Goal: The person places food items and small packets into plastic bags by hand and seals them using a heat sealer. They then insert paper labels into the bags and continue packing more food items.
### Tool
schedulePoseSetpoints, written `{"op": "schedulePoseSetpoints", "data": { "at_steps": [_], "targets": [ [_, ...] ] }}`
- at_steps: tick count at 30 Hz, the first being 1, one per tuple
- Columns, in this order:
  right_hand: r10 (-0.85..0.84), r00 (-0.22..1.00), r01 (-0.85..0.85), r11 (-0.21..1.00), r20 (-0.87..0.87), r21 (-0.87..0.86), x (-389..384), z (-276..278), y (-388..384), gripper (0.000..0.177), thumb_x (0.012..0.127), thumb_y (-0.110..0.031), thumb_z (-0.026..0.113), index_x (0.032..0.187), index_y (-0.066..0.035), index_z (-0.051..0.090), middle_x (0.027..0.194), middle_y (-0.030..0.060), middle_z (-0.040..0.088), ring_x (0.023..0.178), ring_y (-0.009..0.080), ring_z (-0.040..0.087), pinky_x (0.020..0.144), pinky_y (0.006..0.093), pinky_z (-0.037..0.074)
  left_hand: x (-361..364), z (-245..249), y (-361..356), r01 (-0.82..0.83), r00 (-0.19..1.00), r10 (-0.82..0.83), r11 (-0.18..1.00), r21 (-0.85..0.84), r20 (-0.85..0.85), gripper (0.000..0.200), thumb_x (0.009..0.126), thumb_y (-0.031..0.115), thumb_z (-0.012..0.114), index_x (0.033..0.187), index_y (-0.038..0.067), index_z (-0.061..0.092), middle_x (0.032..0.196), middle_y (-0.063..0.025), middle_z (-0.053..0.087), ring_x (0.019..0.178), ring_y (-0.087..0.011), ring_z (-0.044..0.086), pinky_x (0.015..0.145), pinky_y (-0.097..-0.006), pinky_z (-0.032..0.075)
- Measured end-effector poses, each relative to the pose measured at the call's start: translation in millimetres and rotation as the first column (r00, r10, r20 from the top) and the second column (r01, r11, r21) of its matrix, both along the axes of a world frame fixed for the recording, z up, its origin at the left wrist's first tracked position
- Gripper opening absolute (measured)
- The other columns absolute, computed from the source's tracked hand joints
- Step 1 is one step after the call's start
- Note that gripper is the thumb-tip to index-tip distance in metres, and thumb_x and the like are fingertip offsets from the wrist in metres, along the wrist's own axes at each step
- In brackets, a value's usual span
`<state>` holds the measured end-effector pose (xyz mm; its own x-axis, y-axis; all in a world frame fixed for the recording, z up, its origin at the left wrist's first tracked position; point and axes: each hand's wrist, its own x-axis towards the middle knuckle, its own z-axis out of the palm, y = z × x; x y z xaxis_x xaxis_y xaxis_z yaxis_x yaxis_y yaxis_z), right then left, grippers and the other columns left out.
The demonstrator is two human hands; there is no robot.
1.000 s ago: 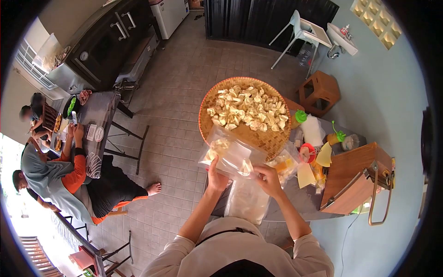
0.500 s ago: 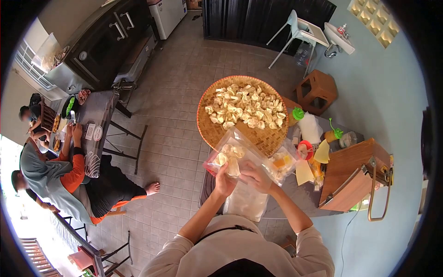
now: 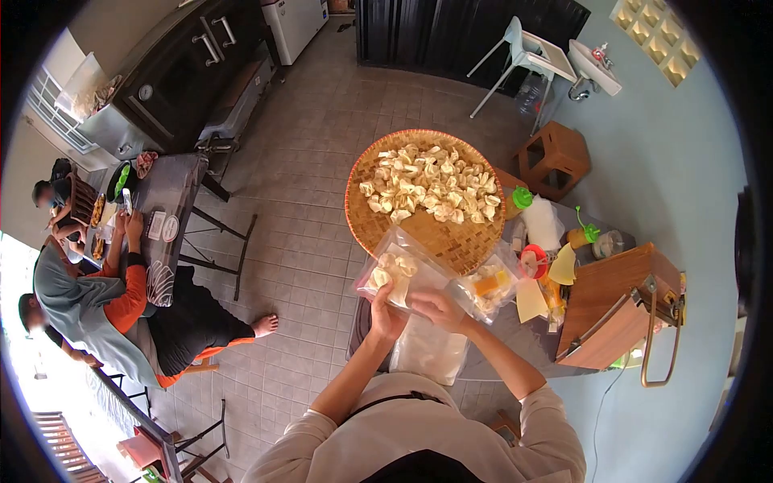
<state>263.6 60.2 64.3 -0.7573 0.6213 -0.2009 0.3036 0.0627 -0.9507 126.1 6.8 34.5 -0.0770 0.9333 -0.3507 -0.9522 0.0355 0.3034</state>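
Note:
Pale folded pieces are heaped in a round woven tray (image 3: 403, 233) with a red-edged rim. In front of it my left hand (image 3: 386, 315) grips a clear plastic bag (image 3: 427, 270) with several of the same pieces inside, its thumb over them. My right hand (image 3: 439, 310) is beside the bag's lower right part, its fingers pressed together; whether they pinch the plastic is hard to make out. A filled clear bag (image 3: 491, 283) with a yellow-orange label lies just right of that hand. Flat clear bags (image 3: 429, 350) rest below my hands.
On the right of the table are a red cup (image 3: 532, 260), green-topped bottles (image 3: 521, 198) and a wooden box (image 3: 616, 310). A brown stool (image 3: 553, 160) stands behind. At the left, a person (image 3: 97, 302) sits at another table (image 3: 173, 193), holding a phone.
My right hand has shifted slightly left and down, uncovering more of the labelled bag. The held bag has moved slightly.

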Motion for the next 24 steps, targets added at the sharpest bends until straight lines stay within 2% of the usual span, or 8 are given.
{"op": "schedulePoseSetpoints", "data": {
  "at_steps": [3,7,9,13,15,19,22,24],
  "targets": [
    [-0.186,0.980,0.192,0.978,-0.071,0.078,-8,1,-1,0.025,0.086,-0.014,0.050,0.107,-0.002,0.051,0.108,0.0116,0.052,0.099,0.0210,0.051,0.081,0.0319,0.040,-1,5,0,-0.001,0.998,0.000,1.000,0.021,0.055,0.040,0.086,0.027,0.041,0.120,0.007,0.042,0.113,-0.0077,0.052,0.103,-0.0221,0.050,0.089,-0.0372,0.038],
    [-0.182,0.981,0.191,0.961,-0.064,0.198,-13,-5,5,0.032,0.085,-0.011,0.050,0.115,-0.004,0.045,0.115,0.0122,0.048,0.104,0.0231,0.049,0.085,0.0342,0.038,-1,1,3,-0.014,0.996,0.012,1.000,0.020,0.091,0.039,0.085,0.027,0.041,0.118,0.006,0.043,0.113,-0.0076,0.052,0.103,-0.0218,0.050,0.089,-0.0366,0.039],
    [-0.096,0.994,0.111,0.901,-0.058,0.419,-18,-6,12,0.043,0.078,-0.005,0.053,0.119,-0.005,0.041,0.116,0.0102,0.046,0.101,0.0228,0.049,0.084,0.0324,0.041,-1,-5,5,-0.024,0.996,0.023,1.000,0.008,0.092,0.039,0.084,0.027,0.041,0.118,0.006,0.044,0.112,-0.0075,0.053,0.104,-0.0218,0.050,0.089,-0.0366,0.039],
    [-0.034,0.996,0.001,0.926,0.081,0.376,-24,8,16,0.047,0.077,-0.010,0.055,0.121,-0.004,0.039,0.120,0.0131,0.042,0.111,0.0277,0.043,0.090,0.0359,0.036,-2,-18,4,-0.013,0.999,0.013,1.000,0.003,0.038,0.040,0.083,0.030,0.043,0.116,0.007,0.045,0.110,-0.0068,0.054,0.103,-0.0214,0.050,0.087,-0.0366,0.040],
    [0.009,1.000,-0.006,0.829,-0.002,0.559,-25,-1,14,0.047,0.080,-0.016,0.055,0.122,-0.001,0.038,0.121,0.0171,0.041,0.113,0.0338,0.040,0.091,0.0383,0.035,-4,-22,3,0.005,0.999,-0.005,1.000,-0.010,0.037,0.041,0.083,0.031,0.043,0.116,0.007,0.045,0.110,-0.0067,0.054,0.102,-0.0212,0.050,0.087,-0.0366,0.040],
    [0.054,0.996,-0.082,0.836,0.067,0.543,-20,-16,15,0.049,0.080,-0.013,0.053,0.124,-0.001,0.036,0.126,0.0161,0.037,0.118,0.0319,0.036,0.096,0.0374,0.031,-11,-13,0,-0.030,0.998,0.031,0.999,-0.021,0.060,0.043,0.082,0.030,0.045,0.118,0.007,0.044,0.114,-0.0070,0.052,0.104,-0.0218,0.049,0.089,-0.0371,0.039],
    [0.001,0.998,0.026,0.913,-0.066,0.406,-13,-19,13,0.049,0.083,-0.011,0.049,0.128,-0.001,0.034,0.132,0.0128,0.033,0.122,0.0275,0.031,0.099,0.0346,0.029,-23,-12,-1,-0.082,0.991,0.082,0.997,-0.003,0.102,0.044,0.082,0.030,0.046,0.120,0.007,0.043,0.116,-0.0075,0.051,0.106,-0.0228,0.049,0.090,-0.0378,0.038],
    [0.114,0.991,-0.093,0.965,-0.072,0.245,-7,-8,15,0.045,0.083,-0.004,0.046,0.127,-0.003,0.036,0.131,0.0140,0.035,0.125,0.0280,0.030,0.101,0.0358,0.025,-33,-12,0,-0.120,0.988,0.122,0.992,-0.029,0.099,0.047,0.082,0.033,0.043,0.120,0.005,0.041,0.115,-0.0100,0.051,0.107,-0.0251,0.048,0.091,-0.0389,0.037]
  ]
}}
